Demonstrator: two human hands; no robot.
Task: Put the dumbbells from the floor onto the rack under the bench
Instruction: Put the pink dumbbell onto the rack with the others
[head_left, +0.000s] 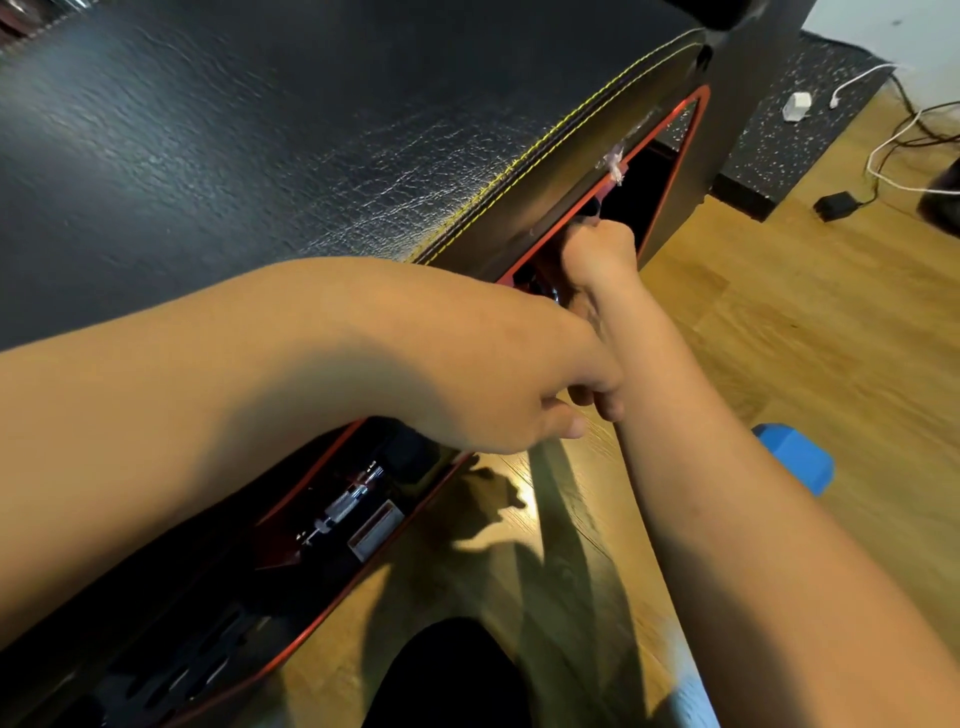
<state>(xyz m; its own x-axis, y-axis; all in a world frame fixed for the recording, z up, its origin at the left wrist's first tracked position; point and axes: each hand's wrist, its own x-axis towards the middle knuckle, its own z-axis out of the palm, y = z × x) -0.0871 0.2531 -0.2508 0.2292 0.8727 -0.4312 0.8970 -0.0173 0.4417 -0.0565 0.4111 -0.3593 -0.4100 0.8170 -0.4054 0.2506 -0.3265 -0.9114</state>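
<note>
Under the black leather-textured bench pad (260, 156), a chrome-handled dumbbell (345, 506) lies in the red-edged rack opening (332, 525). The left hand (519, 410) is loosely curled, holding nothing. The right hand (597, 254), fisted, reaches inside; its grasp is hidden. A blue hexagonal dumbbell end (795, 457) sits on the wooden floor (805, 322).

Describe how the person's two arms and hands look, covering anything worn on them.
Both forearms are bare, with no sleeves in view. The left hand and right hand wear no gloves; no watch, bracelet or ring shows on them. Fingertips of the right hand are hidden.
</note>
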